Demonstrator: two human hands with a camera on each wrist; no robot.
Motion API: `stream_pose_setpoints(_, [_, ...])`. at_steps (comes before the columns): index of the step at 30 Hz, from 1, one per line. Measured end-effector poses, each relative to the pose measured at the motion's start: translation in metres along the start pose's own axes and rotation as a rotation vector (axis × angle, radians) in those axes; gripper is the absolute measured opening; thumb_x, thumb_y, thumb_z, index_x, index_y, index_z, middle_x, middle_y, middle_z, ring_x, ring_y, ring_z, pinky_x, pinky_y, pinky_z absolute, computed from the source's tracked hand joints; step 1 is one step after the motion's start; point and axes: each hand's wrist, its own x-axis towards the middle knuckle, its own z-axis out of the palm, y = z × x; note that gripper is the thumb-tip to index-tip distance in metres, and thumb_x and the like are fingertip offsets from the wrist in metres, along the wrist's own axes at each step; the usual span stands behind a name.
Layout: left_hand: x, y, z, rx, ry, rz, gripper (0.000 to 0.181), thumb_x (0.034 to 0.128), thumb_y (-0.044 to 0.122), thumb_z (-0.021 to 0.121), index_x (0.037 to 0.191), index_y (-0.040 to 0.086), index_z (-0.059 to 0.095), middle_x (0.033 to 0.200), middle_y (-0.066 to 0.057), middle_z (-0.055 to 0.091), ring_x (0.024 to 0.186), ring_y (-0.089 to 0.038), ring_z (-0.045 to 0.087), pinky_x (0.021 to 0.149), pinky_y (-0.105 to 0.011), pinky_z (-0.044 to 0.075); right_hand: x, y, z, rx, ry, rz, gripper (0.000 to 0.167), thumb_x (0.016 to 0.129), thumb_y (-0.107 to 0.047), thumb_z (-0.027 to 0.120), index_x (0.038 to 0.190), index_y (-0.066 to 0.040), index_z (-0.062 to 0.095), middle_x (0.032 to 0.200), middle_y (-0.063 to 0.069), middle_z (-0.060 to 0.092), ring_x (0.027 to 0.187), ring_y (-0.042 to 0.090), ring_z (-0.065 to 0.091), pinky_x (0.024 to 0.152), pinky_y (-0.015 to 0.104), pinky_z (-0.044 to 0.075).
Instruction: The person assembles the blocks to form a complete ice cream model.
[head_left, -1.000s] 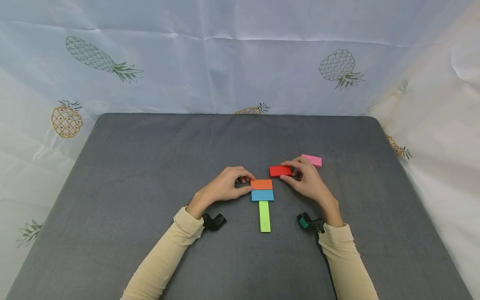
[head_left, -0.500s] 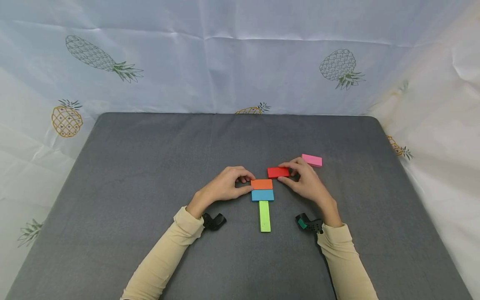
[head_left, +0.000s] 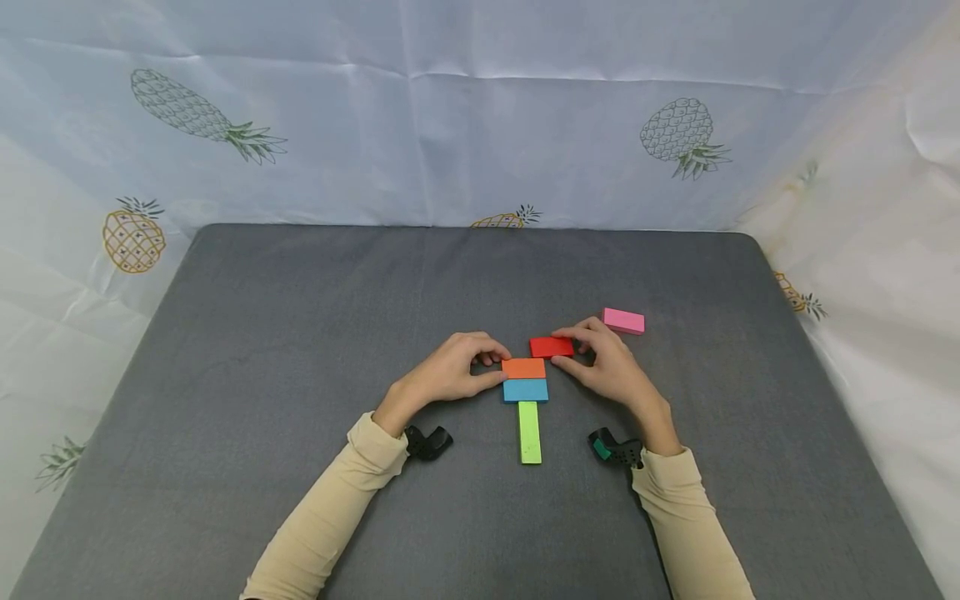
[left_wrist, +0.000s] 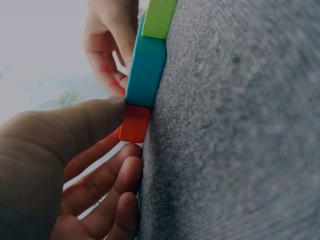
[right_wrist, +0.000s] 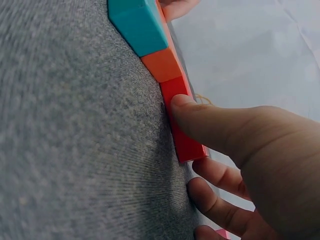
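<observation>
My left hand [head_left: 453, 368] pinches the left end of an orange block [head_left: 523, 368] between thumb and index finger. Directly below it a blue block [head_left: 525, 391] lies against its near side. A lime green block [head_left: 529, 433] runs lengthwise toward me from the blue one. My right hand [head_left: 611, 365] holds a red block [head_left: 551, 347] by its right part, thumb on the near side, fingers on the far side. The red block lies just up and right of the orange one; in the right wrist view the red block [right_wrist: 181, 117] appears close to or touching the orange block [right_wrist: 163, 65].
A pink block [head_left: 623, 321] lies on the grey table [head_left: 337, 292] beyond my right hand. Black wrist cameras [head_left: 428, 443] sit on both wrists. White cloth [head_left: 450, 150] with pineapple prints hangs behind the table's far edge.
My right hand has slid the red block left and slightly toward me, to the upper right of the orange block. The left hand, orange, blue and green blocks stay in place.
</observation>
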Motion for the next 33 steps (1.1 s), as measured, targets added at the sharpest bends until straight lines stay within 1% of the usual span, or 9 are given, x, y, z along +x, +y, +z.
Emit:
stream_pose_setpoints(5, [0.0001, 0.0001, 0.0004, 0.0, -0.003, 0.002, 0.023, 0.0934, 0.015, 0.074, 0.114, 0.005, 0.075, 0.103, -0.007, 0.073, 0.091, -0.015, 0.065, 0.085, -0.025, 0.055, -0.0008, -0.0006, 0.0, 0.001, -0.006, -0.007, 0.039, 0.09, -0.016, 0.079, 0.127, -0.009, 0.071, 0.106, 0.012, 0.061, 0.093, 0.023, 0.052, 0.075, 0.032, 0.041])
stream_pose_setpoints(14, [-0.0004, 0.0004, 0.0004, -0.002, 0.004, 0.011, 0.023, 0.0931, 0.015, 0.075, 0.113, 0.005, 0.075, 0.102, -0.008, 0.073, 0.091, -0.016, 0.065, 0.084, -0.027, 0.056, -0.0004, -0.0032, 0.0019, 0.005, -0.021, -0.029, 0.039, 0.091, -0.015, 0.078, 0.128, -0.008, 0.071, 0.107, 0.012, 0.062, 0.091, 0.022, 0.054, 0.078, 0.035, 0.045])
stream_pose_setpoints(22, [-0.0003, 0.0004, -0.0002, 0.002, 0.0, 0.006, 0.023, 0.0936, 0.015, 0.074, 0.114, 0.004, 0.075, 0.103, -0.008, 0.073, 0.091, -0.015, 0.066, 0.084, -0.027, 0.056, -0.0001, -0.0047, 0.0034, 0.0, -0.023, -0.028, 0.04, 0.091, -0.015, 0.078, 0.13, -0.009, 0.07, 0.108, 0.012, 0.061, 0.092, 0.021, 0.053, 0.075, 0.031, 0.044])
stream_pose_setpoints(33, [0.0, 0.0013, -0.0012, 0.006, -0.005, -0.006, 0.024, 0.0934, 0.015, 0.074, 0.115, 0.005, 0.074, 0.103, -0.008, 0.073, 0.092, -0.016, 0.066, 0.085, -0.028, 0.056, -0.0002, -0.0041, 0.0044, 0.031, -0.042, -0.057, 0.042, 0.093, -0.015, 0.076, 0.133, -0.008, 0.068, 0.11, 0.011, 0.061, 0.09, 0.019, 0.051, 0.073, 0.028, 0.042])
